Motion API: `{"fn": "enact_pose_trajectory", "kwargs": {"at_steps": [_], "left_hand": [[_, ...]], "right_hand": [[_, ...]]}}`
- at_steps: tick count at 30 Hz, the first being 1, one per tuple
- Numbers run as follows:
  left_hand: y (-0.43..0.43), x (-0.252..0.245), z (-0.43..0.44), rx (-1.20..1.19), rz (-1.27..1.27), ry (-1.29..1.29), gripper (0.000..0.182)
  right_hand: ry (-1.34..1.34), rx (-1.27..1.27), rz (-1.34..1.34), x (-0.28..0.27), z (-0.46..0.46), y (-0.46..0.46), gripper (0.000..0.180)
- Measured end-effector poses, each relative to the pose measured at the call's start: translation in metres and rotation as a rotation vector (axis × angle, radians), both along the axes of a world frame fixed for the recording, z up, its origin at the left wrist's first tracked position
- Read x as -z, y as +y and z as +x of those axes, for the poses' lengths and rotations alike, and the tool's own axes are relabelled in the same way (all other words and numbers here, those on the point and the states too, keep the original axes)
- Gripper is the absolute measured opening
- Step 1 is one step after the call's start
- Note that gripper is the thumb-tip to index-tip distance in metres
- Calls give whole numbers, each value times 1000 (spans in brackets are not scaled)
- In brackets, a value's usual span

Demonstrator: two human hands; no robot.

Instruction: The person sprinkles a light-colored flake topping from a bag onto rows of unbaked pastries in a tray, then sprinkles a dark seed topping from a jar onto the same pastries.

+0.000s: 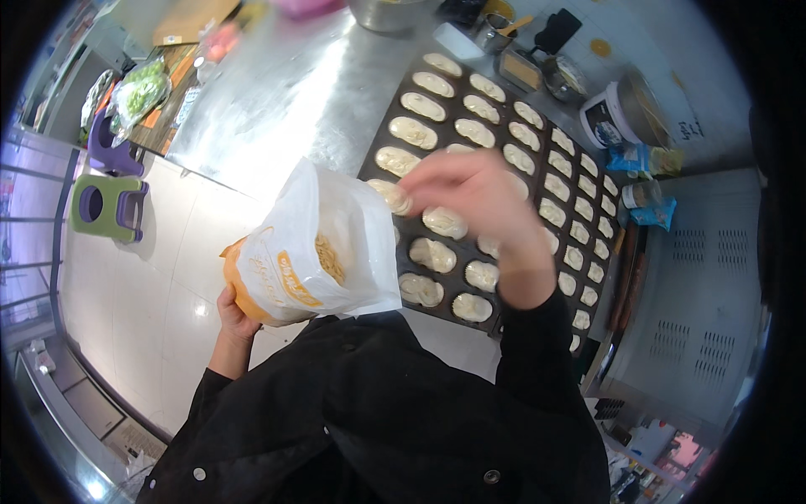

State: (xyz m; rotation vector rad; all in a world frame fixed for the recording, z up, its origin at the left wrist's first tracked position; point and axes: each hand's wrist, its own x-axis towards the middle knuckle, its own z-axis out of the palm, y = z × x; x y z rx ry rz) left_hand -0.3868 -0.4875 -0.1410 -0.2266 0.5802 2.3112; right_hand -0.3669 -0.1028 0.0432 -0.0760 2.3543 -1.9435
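Note:
My left hand [238, 318] grips the lower end of a white and orange plastic bag [271, 271]. The bag gapes at the top, and light brown flakes or crumbs [330, 259] show inside it. My right hand [472, 195], blurred, is over the dark baking trays [450, 261] to the right of the bag, its fingertips close to one portion of batter. Whether its fingers hold anything is not visible. Rows of oval, pale batter portions [432, 254] in paper liners fill the tray hollows; my right hand and forearm hide some of them.
The trays lie on a steel table [252, 107]. Behind them stand a metal pot [494, 34], a white tub [603, 120] and small blue packets [655, 214]. A metal bowl [384, 14] is at the table's far side. Purple [113, 148] and green [104, 208] stools stand on the floor at left.

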Motion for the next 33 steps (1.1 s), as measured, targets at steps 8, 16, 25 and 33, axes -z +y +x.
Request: {"fn": "enact_pose_trajectory", "kwargs": {"at_steps": [8, 16, 25, 33], "left_hand": [[19, 5, -5, 108, 19, -43, 70], [29, 6, -2, 147, 35, -60, 68], [44, 20, -6, 140, 29, -95, 64], [20, 17, 5, 32, -37, -110, 64]], "right_hand": [[161, -418, 662, 51, -3, -123, 19], [69, -285, 644, 5, 12, -90, 14], [-61, 199, -153, -7, 9, 37, 14], [-429, 513, 171, 118, -17, 154, 10]]}}
